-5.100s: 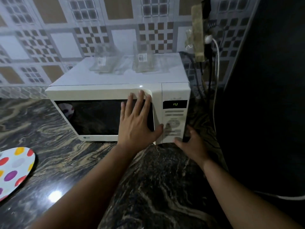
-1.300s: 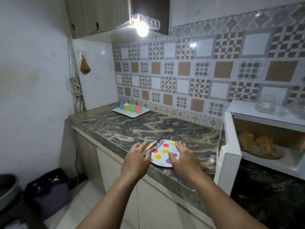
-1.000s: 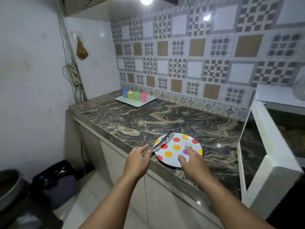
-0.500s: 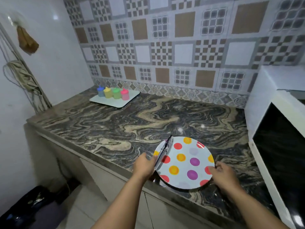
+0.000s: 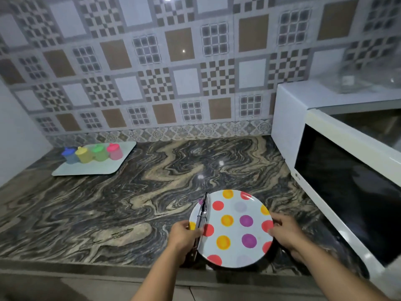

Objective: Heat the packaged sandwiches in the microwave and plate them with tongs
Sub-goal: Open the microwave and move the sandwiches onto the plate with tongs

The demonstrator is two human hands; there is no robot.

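Observation:
A white plate (image 5: 235, 242) with coloured dots lies near the front edge of the marble counter. Metal tongs (image 5: 202, 216) lie along its left rim, tips pointing away from me. My left hand (image 5: 183, 237) grips the tongs' handle end together with the plate's left rim. My right hand (image 5: 286, 232) holds the plate's right rim with curled fingers. The white microwave (image 5: 288, 118) stands at the right with its door (image 5: 347, 192) swung open toward me. The sandwiches are hidden from this angle.
A pale tray (image 5: 112, 164) carrying several small coloured containers stands at the back left of the counter (image 5: 130, 203). Clear plastic packaging (image 5: 364, 77) lies on top of the microwave. The open door juts out over the counter's right side.
The microwave door went from closed to open. My view turned left and dropped toward the plate. Both hands reached in and took hold of the plate's rims; the left now also grips the tongs.

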